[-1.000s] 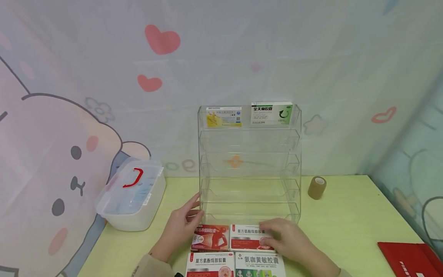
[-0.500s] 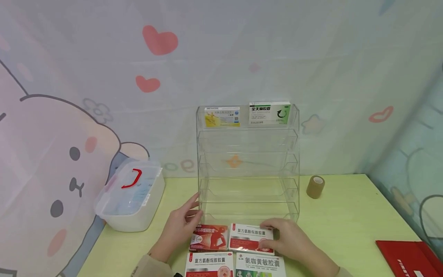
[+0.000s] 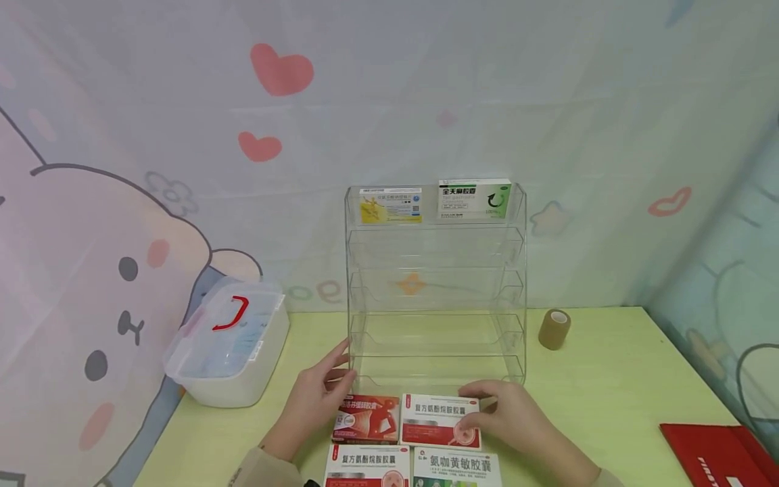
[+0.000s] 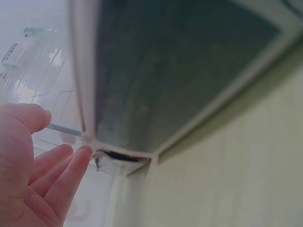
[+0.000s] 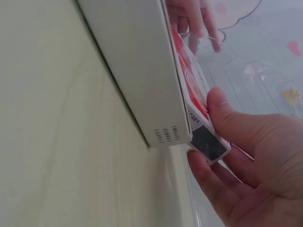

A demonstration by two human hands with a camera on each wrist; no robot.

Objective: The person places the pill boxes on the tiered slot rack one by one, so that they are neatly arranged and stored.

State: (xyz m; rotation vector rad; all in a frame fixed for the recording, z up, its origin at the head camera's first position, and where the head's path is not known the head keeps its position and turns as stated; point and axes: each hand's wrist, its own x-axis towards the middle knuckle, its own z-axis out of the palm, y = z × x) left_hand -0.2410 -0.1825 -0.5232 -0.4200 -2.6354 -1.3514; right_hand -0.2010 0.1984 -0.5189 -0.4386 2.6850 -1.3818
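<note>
In the head view my right hand (image 3: 508,412) pinches a white and red medicine box (image 3: 435,416) at its right end. In the right wrist view the thumb lies on that box's (image 5: 208,132) printed face, the fingers under its end. My left hand (image 3: 316,399) holds the lower left edge of a clear acrylic rack (image 3: 435,331); in the left wrist view its thumb and fingers straddle the panel edge. Left of the held box lies a red medicine box (image 3: 366,418). In front are another white and red box (image 3: 367,465) and a white and green box (image 3: 456,467).
On the rack's top tier stand a yellow and white box (image 3: 391,206) and a green and white box (image 3: 475,199). A lidded white container (image 3: 228,352) is at left. A brown tape roll (image 3: 554,329) and a red folder (image 3: 709,453) are at right.
The held box shows a little more of its face and its near edge has come slightly towards me. My right fingers have shifted to its right end. The left hand keeps its place.
</note>
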